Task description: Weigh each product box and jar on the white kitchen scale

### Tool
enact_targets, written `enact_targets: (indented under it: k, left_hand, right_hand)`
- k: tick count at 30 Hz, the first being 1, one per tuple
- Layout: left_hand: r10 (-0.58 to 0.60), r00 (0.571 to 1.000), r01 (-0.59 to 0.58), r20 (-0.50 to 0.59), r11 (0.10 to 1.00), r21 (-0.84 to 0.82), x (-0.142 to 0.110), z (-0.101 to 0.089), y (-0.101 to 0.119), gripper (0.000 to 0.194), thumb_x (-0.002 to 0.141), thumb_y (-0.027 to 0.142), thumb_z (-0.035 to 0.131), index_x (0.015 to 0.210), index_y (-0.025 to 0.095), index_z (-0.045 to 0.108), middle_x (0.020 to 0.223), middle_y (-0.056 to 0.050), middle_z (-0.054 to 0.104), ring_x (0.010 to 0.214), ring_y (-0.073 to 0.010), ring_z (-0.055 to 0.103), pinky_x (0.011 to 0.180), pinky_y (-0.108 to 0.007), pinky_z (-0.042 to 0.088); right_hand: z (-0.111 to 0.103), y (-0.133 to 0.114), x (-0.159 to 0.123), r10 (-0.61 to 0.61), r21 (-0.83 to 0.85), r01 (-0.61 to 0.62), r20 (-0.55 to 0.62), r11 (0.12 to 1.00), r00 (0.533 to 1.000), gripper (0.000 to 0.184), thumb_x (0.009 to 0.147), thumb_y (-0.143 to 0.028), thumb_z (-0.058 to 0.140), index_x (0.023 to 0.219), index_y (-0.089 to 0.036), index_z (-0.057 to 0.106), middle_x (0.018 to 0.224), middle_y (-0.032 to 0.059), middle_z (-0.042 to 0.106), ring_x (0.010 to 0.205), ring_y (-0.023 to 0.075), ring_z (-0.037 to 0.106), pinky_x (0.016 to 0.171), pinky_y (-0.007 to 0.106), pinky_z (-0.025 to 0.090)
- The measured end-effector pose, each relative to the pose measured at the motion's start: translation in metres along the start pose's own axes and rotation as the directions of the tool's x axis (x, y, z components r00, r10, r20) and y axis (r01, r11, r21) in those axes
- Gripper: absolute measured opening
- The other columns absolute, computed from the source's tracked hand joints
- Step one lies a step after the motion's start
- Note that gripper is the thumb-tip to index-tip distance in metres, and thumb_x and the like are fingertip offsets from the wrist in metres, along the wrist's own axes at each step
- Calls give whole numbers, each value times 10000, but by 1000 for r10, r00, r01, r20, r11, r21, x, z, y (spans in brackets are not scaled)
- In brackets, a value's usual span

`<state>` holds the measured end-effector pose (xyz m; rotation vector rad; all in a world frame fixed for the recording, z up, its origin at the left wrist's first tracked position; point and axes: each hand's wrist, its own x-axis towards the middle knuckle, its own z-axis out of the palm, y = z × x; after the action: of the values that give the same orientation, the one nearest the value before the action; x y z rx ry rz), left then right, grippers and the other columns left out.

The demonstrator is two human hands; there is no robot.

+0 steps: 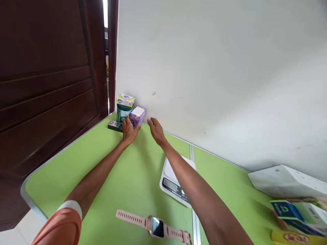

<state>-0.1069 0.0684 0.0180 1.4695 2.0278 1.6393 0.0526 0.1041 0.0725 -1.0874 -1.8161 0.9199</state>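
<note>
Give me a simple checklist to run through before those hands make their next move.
1. Left hand on the purple packet: ok, fingers against it.
2. Packet resting on the table: cannot tell, the hand hides its base.
3. Right hand free: ok, holding nothing, apart from the packet.
4. Yellow box on top of the green jar: ok.
5. Scale fully visible: not ok, the right forearm covers part of it.
6. Watch clear of both hands: ok.

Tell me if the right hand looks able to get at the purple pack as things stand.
Probably yes: the right hand is open just to the right of the purple pack, with nothing visible between them; the left hand covers only its near, lower part.
</note>
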Motion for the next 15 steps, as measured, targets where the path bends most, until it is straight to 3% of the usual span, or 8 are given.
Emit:
enact_targets:
  k: [3,8,12,15]
  left_hand:
    - [-59,997,56,51,997,54,9,11,-1,929,809,322,875,1546,63,371,1498,-311,546,1506,-435,493,1258,-567,366]
    - [-94,994,90,61,994,64,18,20,3,813,812,320,880,1458,127,426,1467,-270,583,1474,-410,535,1217,-551,418]
    - [-149,985,135,91,980,144,22,23,12,672,807,321,886,1313,141,482,1388,-256,621,1395,-397,605,1148,-515,479]
    - [-148,981,127,129,979,156,18,20,21,562,810,313,869,1217,184,504,1330,-221,653,1326,-382,652,1083,-488,522]
  right_hand:
    - [11,3,39,3,13,-3,-13,1000,1000,641,1044,-702,400,1322,-185,658,1474,190,666,1359,315,617,1215,510,463]
    - [36,7,76,84,36,-84,-11,996,996,711,1057,-781,288,1153,-186,665,1310,154,716,1208,280,629,1147,483,484]
    - [42,16,70,148,39,-148,-9,988,989,738,1007,-857,345,1096,-190,646,1201,136,725,1096,271,636,1015,433,531]
    - [30,20,51,183,73,-183,0,980,983,750,942,-927,409,1056,-224,645,1117,119,727,1044,278,641,917,418,551]
